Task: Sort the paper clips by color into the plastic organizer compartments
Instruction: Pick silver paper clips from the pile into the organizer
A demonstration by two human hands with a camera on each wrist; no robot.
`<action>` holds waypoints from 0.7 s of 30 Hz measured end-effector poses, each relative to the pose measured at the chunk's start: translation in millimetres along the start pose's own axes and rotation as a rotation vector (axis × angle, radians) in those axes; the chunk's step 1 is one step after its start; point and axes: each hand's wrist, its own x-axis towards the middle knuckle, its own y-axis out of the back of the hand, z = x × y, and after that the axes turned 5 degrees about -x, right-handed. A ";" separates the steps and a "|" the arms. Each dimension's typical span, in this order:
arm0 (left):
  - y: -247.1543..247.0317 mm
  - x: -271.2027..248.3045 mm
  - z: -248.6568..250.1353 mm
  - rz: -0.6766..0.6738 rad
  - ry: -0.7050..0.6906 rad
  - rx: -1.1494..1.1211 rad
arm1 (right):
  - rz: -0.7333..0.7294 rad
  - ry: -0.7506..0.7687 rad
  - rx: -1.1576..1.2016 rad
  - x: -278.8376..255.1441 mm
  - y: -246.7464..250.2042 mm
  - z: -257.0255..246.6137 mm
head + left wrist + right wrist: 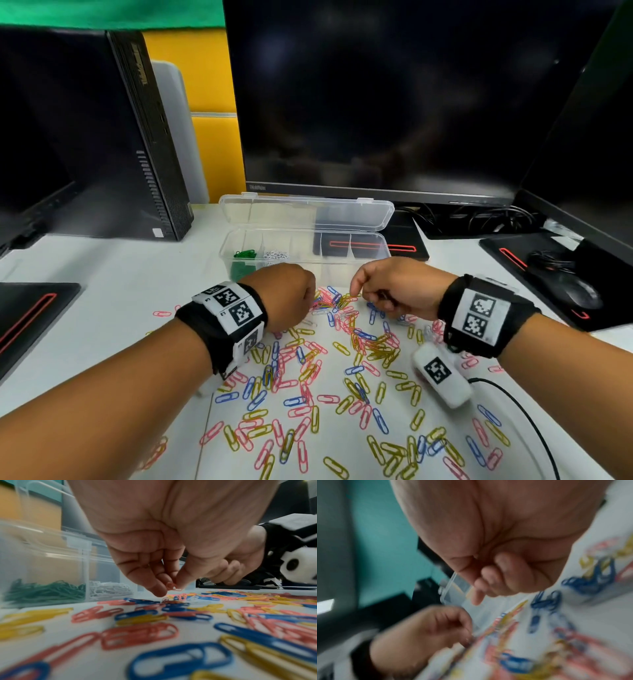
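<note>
Pink, yellow and blue paper clips (329, 370) lie scattered over the white desk. A clear plastic organizer (342, 263) stands open behind them, with green clips (245, 255) in its leftmost compartment and white clips (275, 255) in the one beside it. My left hand (171, 588) hovers low over the far edge of the pile and pinches a pink clip (172, 586) between thumb and fingers. My right hand (356, 291) is just to the right, fingers curled, index tip down at a yellow clip (346, 299). The right wrist view is blurred, so any hold there is unclear.
A dark monitor (394, 102) stands behind the organizer, with its base (404, 240) close to the box. A computer tower (113, 137) is at the back left. A mouse (579, 291) and cables lie at the right. A black cable (534, 425) crosses the near right.
</note>
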 end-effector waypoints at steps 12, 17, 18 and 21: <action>-1.4 -5.5 2.9 0.001 -0.101 0.054 | 0.142 0.127 -0.984 1.4 -22.6 -13.4; -8.5 -3.4 2.7 0.013 -0.138 0.135 | 0.141 0.095 -0.966 1.0 -23.5 -9.9; -9.5 -3.5 3.6 0.011 -0.132 0.145 | 0.135 0.084 -0.954 1.1 -23.3 -9.4; -8.6 -3.8 7.3 0.028 -0.122 0.140 | 0.129 0.068 -0.926 2.1 -22.3 -7.7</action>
